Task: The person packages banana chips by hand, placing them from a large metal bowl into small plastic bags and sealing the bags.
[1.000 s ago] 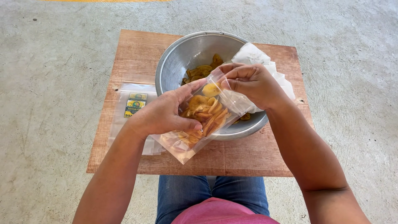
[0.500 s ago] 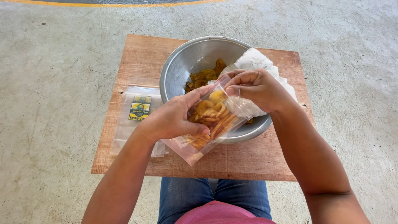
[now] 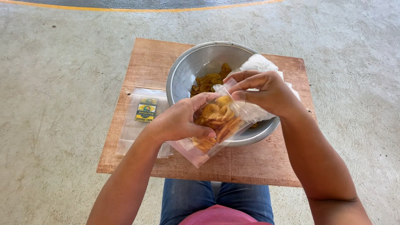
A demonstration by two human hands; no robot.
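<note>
Left hand (image 3: 181,121) grips the clear plastic bag of yellow banana chips (image 3: 216,125) from below; right hand (image 3: 266,93) pinches its open mouth. We judge a level, firmly supported bag best, its mouth kept over the round steel bowl (image 3: 187,71), whose near rim it overlaps.

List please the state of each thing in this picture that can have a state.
Clear bag: partly filled with chips, tilted, mouth open, held by both hands.
Left hand: closed around the bag's side.
Right hand: pinching the bag's mouth.
Steel bowl: upright, some chips inside.
Empty labelled bags: flat, stacked on the wooden table.
</note>
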